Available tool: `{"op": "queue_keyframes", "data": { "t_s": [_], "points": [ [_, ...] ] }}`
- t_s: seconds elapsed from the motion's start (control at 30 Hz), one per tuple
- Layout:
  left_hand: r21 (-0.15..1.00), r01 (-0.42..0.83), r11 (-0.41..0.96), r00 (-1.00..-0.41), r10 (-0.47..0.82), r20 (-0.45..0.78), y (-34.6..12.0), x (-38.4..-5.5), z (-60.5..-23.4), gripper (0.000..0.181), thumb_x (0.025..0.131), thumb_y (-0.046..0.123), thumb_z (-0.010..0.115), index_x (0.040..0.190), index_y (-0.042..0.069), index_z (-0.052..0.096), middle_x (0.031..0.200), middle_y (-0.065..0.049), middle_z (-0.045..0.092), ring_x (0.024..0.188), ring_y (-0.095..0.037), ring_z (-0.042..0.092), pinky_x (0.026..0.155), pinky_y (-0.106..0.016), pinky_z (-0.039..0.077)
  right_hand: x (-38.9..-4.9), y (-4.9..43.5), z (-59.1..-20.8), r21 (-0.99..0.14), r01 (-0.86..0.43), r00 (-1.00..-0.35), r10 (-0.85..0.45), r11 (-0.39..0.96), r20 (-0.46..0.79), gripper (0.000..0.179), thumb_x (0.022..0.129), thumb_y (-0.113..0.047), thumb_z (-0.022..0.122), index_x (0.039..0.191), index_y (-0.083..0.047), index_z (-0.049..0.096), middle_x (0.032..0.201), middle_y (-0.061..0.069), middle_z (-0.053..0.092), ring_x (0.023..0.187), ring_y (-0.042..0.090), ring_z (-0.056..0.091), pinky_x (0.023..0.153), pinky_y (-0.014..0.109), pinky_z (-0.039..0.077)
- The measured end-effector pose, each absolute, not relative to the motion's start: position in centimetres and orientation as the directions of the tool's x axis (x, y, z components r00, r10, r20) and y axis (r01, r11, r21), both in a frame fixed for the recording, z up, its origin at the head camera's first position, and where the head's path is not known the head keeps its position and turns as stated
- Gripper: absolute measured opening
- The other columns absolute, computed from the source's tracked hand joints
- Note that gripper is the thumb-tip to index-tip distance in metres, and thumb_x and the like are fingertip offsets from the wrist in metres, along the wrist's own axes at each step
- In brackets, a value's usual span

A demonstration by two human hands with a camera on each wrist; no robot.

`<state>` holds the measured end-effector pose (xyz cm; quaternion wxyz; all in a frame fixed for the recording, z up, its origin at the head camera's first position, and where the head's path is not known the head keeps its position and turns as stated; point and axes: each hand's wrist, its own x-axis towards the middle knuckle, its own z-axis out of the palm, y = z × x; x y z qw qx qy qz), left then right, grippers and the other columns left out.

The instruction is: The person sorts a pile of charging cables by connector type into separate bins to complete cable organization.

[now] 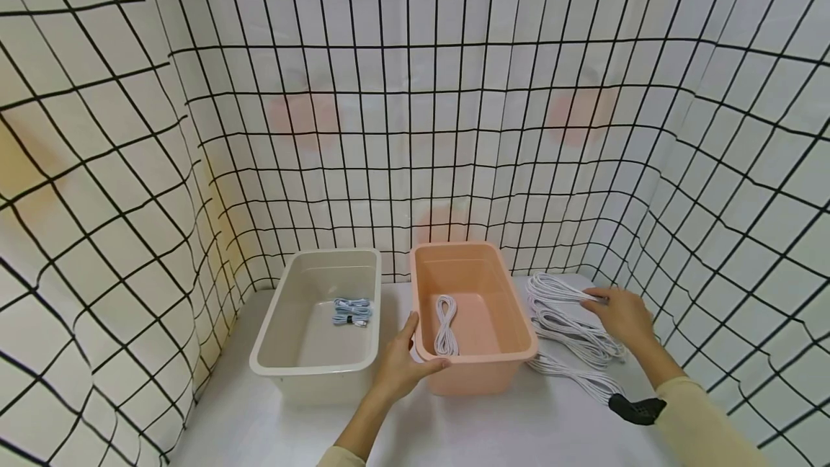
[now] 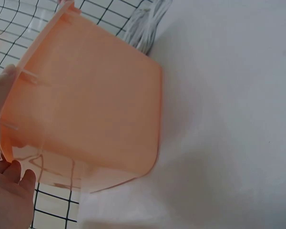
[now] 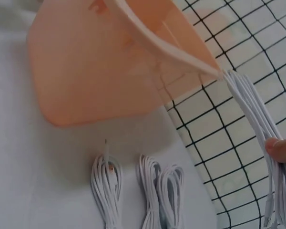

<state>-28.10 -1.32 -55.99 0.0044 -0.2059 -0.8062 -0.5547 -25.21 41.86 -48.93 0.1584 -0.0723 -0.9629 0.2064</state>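
My left hand (image 1: 397, 372) grips the near left corner of the peach plastic bin (image 1: 476, 378), thumb and fingers on its rim. In that bin lies a looped white cable (image 1: 445, 330). To the right, my right hand (image 1: 625, 317) pinches a bundled white cable (image 3: 251, 107); in the right wrist view this bundle hangs in front of the wire grid, above the other bundles. Several more white cable bundles (image 1: 577, 337) lie on the table below that hand, right of the bin. Only part of the right hand shows in its wrist view.
A cream bin (image 1: 318, 369) stands left of the peach one, with blue cable bundles (image 1: 352, 310) inside. Black wire grid (image 1: 408, 132) walls off the back and both sides. The white table (image 1: 447, 427) runs in front of the bins.
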Motion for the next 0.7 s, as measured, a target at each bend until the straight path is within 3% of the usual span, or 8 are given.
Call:
{"op": "queue_keyframes", "data": {
  "t_s": [0.2,0.47,0.7],
  "points": [
    [0.896,0.334,0.293,-0.916,0.326,0.235,-1.4,-28.1,-55.9,0.115,0.076,0.037,0.094,0.162,0.0,0.028,0.164,-0.019,0.031,0.139,-0.04,0.047,0.108,-0.049,0.044,-26.3,40.1,-47.8,-0.433,0.014,-0.928,0.174,0.901,0.331,0.036,0.097,-0.026,0.075,0.121,0.001,0.074,0.116,0.03,0.069,0.099,0.051,0.065,0.064,0.054,0.054],
    [0.894,0.332,0.301,-0.917,0.325,0.231,-1.5,-28.0,-55.8,0.115,0.076,0.038,0.094,0.162,0.001,0.028,0.164,-0.019,0.032,0.138,-0.039,0.049,0.107,-0.048,0.046,-27.5,37.1,-46.7,-0.443,-0.031,-0.925,0.143,0.896,0.353,0.032,0.094,-0.022,0.078,0.118,-0.001,0.077,0.116,0.026,0.071,0.104,0.047,0.065,0.08,0.061,0.054],
    [0.889,0.34,0.306,-0.915,0.327,0.238,-1.4,-28.0,-55.7,0.115,0.076,0.04,0.094,0.162,0.0,0.029,0.164,-0.019,0.033,0.138,-0.038,0.049,0.108,-0.048,0.046,-28.6,34.7,-46.0,-0.461,-0.016,-0.924,0.163,0.887,0.345,0.032,0.094,-0.025,0.078,0.118,-0.003,0.078,0.119,0.024,0.071,0.108,0.046,0.065,0.082,0.06,0.054]
  ]
}}
